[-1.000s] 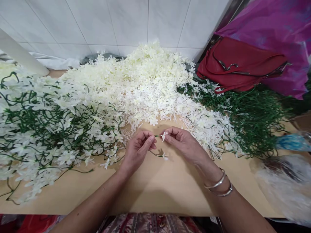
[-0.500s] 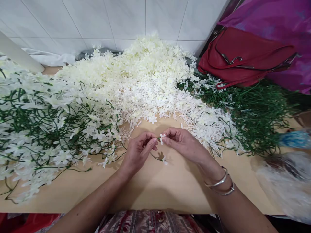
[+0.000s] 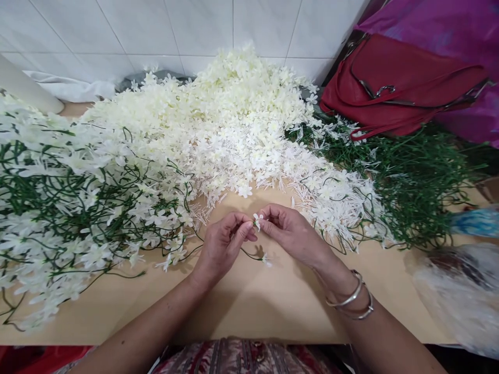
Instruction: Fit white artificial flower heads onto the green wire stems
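Above the table's front middle, my left hand (image 3: 226,241) pinches a thin green artificial stem close to its tip. My right hand (image 3: 294,234) has thumb and forefinger closed on a small white artificial flower (image 3: 257,222) that meets this tip. The fingertips of both hands almost touch. Below my left hand, another branch of the stem (image 3: 251,254) curves out to the right and ends in a second white flower (image 3: 266,260) just over the table. Behind my hands lies a heap of loose white flower heads (image 3: 241,124). Fingers partly hide the joint between flower and stem.
Finished-looking flowered stems (image 3: 89,202) pile up on the left. Bare green stems (image 3: 421,182) lie at the right, under a red handbag (image 3: 405,83). A clear plastic bag (image 3: 463,296) sits at the right front edge. A tiled wall (image 3: 202,26) closes off the back.
Both hands keep the same pinch on stem and flower, with only tiny finger shifts. The view has moved slightly.
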A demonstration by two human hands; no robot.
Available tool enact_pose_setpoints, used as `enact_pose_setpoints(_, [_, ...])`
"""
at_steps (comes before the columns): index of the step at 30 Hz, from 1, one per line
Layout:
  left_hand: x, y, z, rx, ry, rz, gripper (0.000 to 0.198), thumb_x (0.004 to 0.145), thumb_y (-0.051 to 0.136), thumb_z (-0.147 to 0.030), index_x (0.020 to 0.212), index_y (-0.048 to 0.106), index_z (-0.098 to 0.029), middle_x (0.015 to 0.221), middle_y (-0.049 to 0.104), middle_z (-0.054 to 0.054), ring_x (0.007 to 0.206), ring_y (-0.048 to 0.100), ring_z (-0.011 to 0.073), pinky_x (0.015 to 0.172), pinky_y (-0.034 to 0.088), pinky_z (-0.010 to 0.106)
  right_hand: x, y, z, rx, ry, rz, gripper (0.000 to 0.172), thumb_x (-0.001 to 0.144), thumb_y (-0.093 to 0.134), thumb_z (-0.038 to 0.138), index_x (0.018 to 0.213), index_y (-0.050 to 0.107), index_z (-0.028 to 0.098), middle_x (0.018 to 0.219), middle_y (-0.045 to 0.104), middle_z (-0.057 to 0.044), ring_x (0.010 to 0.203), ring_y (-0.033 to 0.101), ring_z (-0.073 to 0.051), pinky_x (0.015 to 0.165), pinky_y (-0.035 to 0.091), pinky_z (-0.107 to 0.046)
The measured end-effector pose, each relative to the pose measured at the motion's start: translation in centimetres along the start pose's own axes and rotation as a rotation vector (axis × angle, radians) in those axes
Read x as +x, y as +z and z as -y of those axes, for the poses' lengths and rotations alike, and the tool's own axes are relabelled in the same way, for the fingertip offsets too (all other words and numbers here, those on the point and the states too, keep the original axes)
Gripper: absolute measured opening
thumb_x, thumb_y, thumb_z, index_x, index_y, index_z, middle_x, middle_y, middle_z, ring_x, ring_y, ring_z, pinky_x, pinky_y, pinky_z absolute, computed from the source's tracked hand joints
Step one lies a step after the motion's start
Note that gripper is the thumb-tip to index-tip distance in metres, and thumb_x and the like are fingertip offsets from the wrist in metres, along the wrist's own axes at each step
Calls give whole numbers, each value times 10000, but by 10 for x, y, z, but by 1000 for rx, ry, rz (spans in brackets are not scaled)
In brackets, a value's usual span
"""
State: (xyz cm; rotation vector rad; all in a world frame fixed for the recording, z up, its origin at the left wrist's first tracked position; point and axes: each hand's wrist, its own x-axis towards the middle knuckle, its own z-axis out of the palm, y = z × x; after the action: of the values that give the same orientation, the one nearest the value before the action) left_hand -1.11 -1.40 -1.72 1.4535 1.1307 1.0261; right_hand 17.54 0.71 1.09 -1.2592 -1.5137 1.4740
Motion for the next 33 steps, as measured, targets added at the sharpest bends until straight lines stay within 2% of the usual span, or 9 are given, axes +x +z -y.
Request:
enact_pose_setpoints(4, [0, 0, -1, 28, 13, -7, 169, 1022, 598, -340, 962, 636, -187, 807, 741, 17, 754, 759, 148, 726, 582, 239, 0, 0, -1, 1, 6, -11, 232, 894, 669, 400, 822, 607, 188, 786, 585, 4, 744, 519, -154, 710, 425, -306])
enact_pose_setpoints(11, [-1, 1, -4, 89, 23, -7, 140, 1014, 598, -316, 981, 641, -186, 758, 721, 3, 690, 709, 128, 668, 530, 220, 2, -8, -1, 71, 51, 64, 320, 854, 724, 503, 842, 631, 197, 800, 656, -16, 757, 577, -174, 719, 442, -320])
enact_pose_setpoints(17, [-2, 1, -4, 103, 23, -2, 165, 1010, 608, -336, 989, 659, -181, 775, 760, 20, 706, 735, 143, 669, 538, 225, 1, -3, -1, 20, 62, 29, 300, 852, 718, 475, 836, 642, 185, 793, 647, -13, 728, 552, -160, 691, 429, -309])
enact_pose_setpoints(25, [-2, 0, -6, 132, 42, 11, 119, 1036, 564, -282, 993, 630, -192, 802, 764, 11, 735, 744, 134, 699, 546, 221, 0, 3, 0, 69, 45, -21, 242, 861, 714, 405, 805, 617, 191, 751, 588, 17, 706, 511, -137, 677, 415, -285])
enact_pose_setpoints(33, [-2, 1, 0, 80, 22, 12, 163, 1035, 576, -338, 1005, 641, -192, 827, 766, 30, 774, 746, 157, 732, 551, 254, 2, -2, -4, 138, 48, -2, 292, 826, 782, 449, 832, 654, 187, 798, 638, 2, 750, 554, -151, 722, 437, -295])
